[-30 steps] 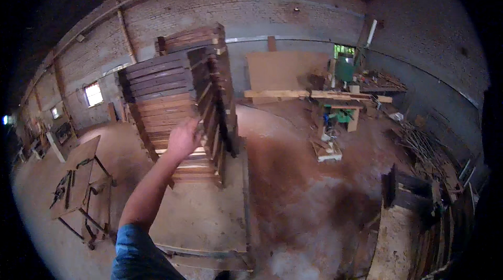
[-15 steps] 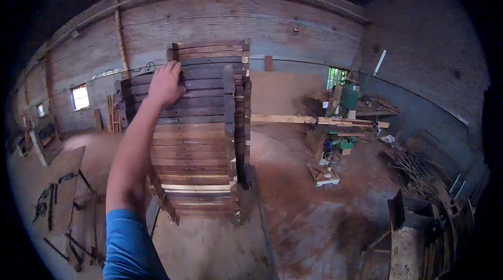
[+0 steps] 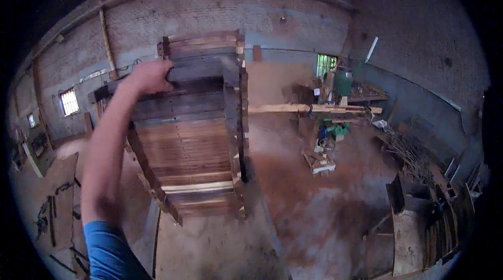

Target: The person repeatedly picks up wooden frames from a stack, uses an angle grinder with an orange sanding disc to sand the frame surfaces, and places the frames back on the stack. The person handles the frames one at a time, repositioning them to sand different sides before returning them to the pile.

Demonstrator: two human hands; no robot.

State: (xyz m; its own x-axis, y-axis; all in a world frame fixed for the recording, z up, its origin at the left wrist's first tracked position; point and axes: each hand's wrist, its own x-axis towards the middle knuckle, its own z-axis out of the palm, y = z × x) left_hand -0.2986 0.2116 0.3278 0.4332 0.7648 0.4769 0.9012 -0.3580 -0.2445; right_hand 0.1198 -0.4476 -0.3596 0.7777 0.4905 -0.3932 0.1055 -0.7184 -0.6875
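My left hand reaches far up and rests on the top left edge of a tall stack of wooden planks. The arm comes up from the lower left, with a blue sleeve at the shoulder. The fingers curl over an upper dark plank of the stack; whether they grip it firmly I cannot tell. The stack is made of brown boards with spacers along its right side, and stands on a dusty floor. My right hand is out of view.
A green woodworking machine with a long beam across it stands at the right. Scrap wood and boards pile along the right wall. Metal frames lie at the lower left. Brick walls surround the hall.
The view has come closer to the stack and tilted up. My left hand rose from the middle of the planks to the top left edge.
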